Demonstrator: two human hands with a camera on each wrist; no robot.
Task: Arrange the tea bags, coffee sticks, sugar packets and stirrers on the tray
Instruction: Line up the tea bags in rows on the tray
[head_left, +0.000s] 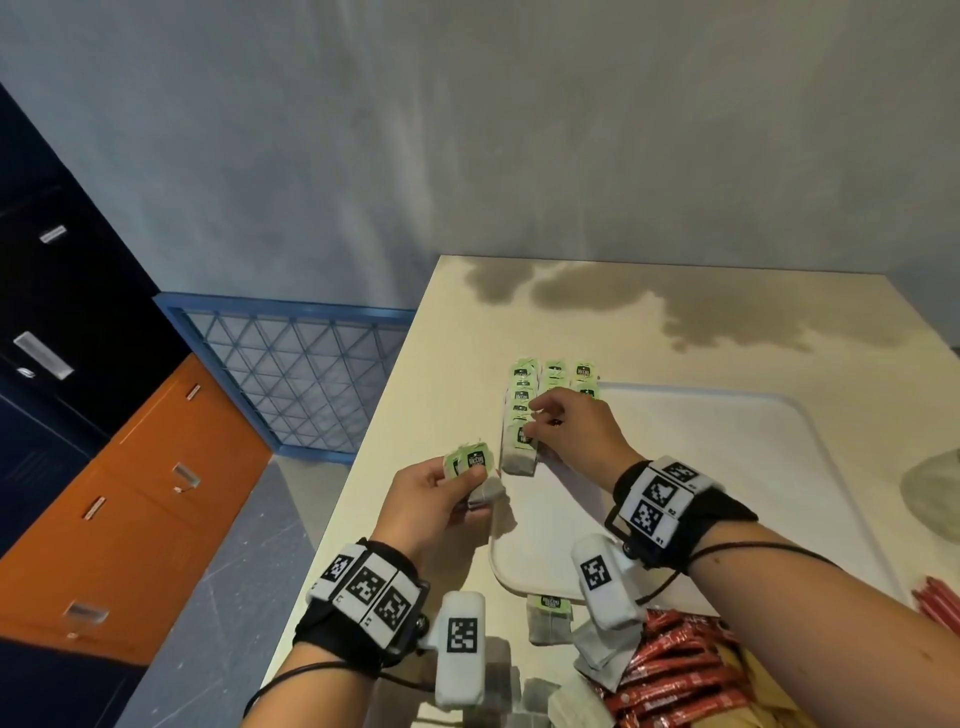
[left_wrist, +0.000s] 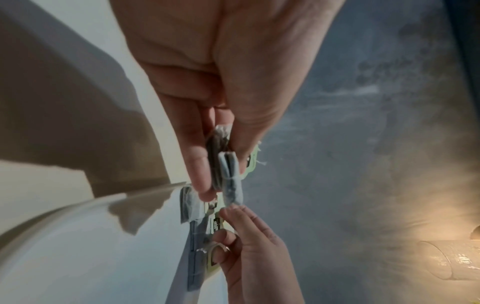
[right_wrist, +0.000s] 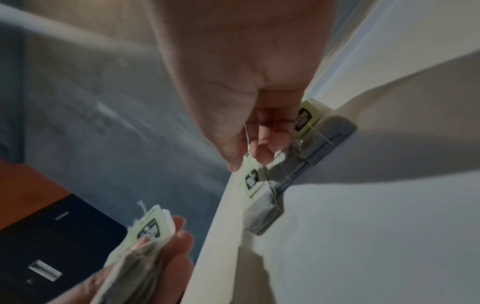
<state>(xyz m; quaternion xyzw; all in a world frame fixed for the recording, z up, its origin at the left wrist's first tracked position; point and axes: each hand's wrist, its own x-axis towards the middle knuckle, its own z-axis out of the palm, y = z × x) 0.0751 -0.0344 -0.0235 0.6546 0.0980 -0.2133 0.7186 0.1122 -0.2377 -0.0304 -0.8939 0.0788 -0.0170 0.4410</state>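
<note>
Tea bags (head_left: 524, 415) lined in rows at tray (head_left: 727, 467) far-left corner. Right hand (head_left: 571, 431) pinches the nearest one's tag there. Left hand (head_left: 436, 493) grips a spare stack (head_left: 475, 475) off the tray's left edge. Coffee sticks (head_left: 675, 675) piled on table (head_left: 415, 415) nearby.

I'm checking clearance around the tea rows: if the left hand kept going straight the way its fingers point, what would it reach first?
Probably the nearest tea bag of the row at the tray's left edge, just beyond the left hand and its held tea bags; depth is unclear.

Tea bags (head_left: 522, 410) grey, green-black tags; coffee sticks (head_left: 670, 670) red; tray (head_left: 727, 467) white.
</note>
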